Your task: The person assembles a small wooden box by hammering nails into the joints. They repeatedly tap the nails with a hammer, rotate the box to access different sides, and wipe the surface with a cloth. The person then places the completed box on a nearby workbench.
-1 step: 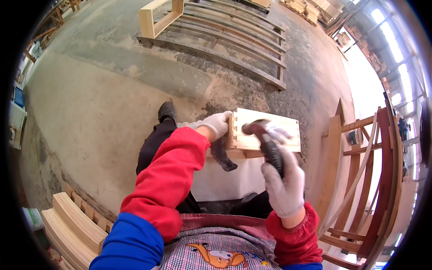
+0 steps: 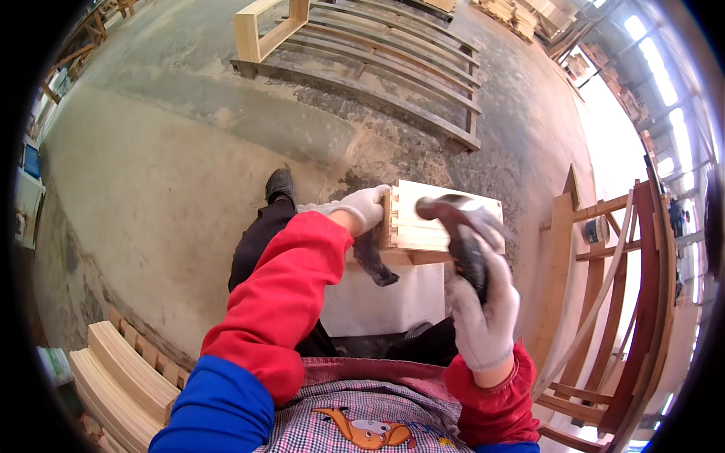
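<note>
A pale wooden drawer frame [image 2: 408, 217] with interlocking corner joints rests on a light-coloured block [image 2: 385, 302] between my knees. My left hand [image 2: 367, 207], in a white glove, grips the frame's left end. My right hand [image 2: 487, 313], gloved too, is wrapped round the dark handle of a claw hammer [image 2: 458, 219]. The hammer head is over the frame's broad upper face, its striking end toward the left, slightly smeared by motion. Whether it touches the wood I cannot tell. Dark cloth [image 2: 371, 260] hangs below my left hand.
A slatted wooden pallet [image 2: 377, 72] lies on the floor ahead, with an open wooden frame [image 2: 270, 30] standing on its left end. Wooden boards [image 2: 124, 374] are stacked at the lower left. A brown wooden rack [image 2: 612, 302] stands close on my right.
The hammer and my right hand have shifted slightly to the right. My left hand and the drawer frame have stayed in place.
</note>
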`<state>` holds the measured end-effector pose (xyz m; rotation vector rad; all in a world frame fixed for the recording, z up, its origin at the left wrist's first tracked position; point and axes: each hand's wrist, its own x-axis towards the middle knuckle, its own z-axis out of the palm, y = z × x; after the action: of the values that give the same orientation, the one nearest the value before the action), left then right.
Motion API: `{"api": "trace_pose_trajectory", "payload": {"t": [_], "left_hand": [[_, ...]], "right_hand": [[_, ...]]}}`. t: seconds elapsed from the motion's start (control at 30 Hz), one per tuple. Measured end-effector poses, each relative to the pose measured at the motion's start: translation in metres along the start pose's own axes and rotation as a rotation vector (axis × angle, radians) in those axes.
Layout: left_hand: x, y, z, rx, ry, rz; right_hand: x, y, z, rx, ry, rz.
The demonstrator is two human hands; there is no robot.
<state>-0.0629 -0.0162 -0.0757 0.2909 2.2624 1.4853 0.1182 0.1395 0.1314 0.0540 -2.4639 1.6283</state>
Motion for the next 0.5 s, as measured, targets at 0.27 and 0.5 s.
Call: {"api": "trace_pose_trajectory", "payload": {"t": [0.27,0.5], "left_hand": [[0.002,-0.007,0.003,-0.165,-0.023,0.063],[0.006,-0.012,0.002,0.135,0.039,0.037]], "right_hand": [[-0.006,0.026,0.003,-0.392,-0.252,0.193],[0.006,0.035,0.014,-0.174,0.018,-0.063]]}}
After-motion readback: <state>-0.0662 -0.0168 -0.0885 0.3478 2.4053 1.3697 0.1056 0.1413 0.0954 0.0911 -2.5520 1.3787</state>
